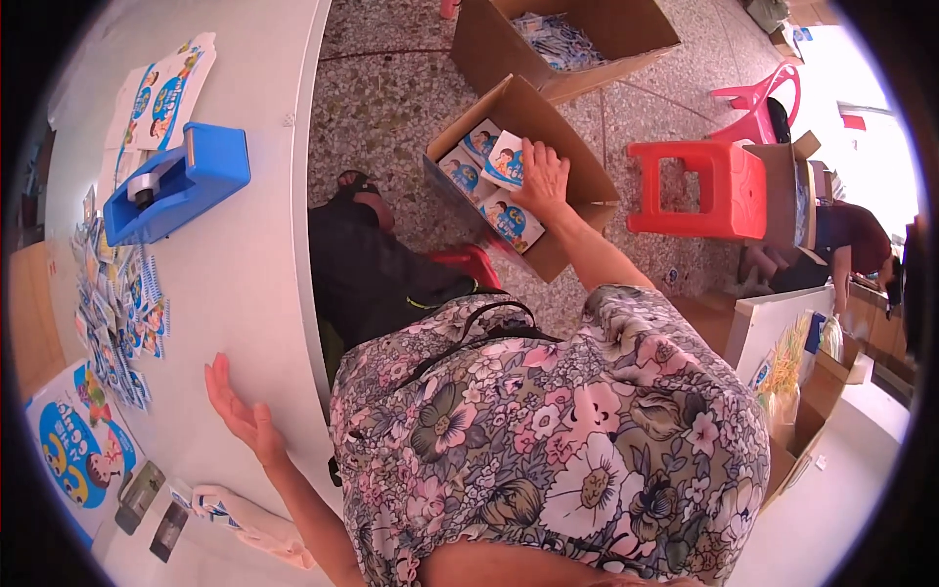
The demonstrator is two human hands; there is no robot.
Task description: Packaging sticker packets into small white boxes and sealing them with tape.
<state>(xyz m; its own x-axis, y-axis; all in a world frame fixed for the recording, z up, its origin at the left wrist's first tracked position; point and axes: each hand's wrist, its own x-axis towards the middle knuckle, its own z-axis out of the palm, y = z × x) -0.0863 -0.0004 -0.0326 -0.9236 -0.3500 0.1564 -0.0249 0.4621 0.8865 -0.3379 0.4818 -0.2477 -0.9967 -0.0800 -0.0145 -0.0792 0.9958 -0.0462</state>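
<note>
My right hand reaches down into an open brown carton on the floor. Its fingers grip the edge of a small white box with a blue and cartoon print. Other small printed boxes of the same kind lie beside and beneath it in the carton. My left hand is over the white table, palm turned sideways and fingers stretched, holding nothing. Near it on the tabletop lies a pile of small printed sachets.
A blue tape dispenser and flattened printed cartons lie on the table. Behind the carton stands a larger box of sachets. A red stool is to the right; beyond it another person bends over.
</note>
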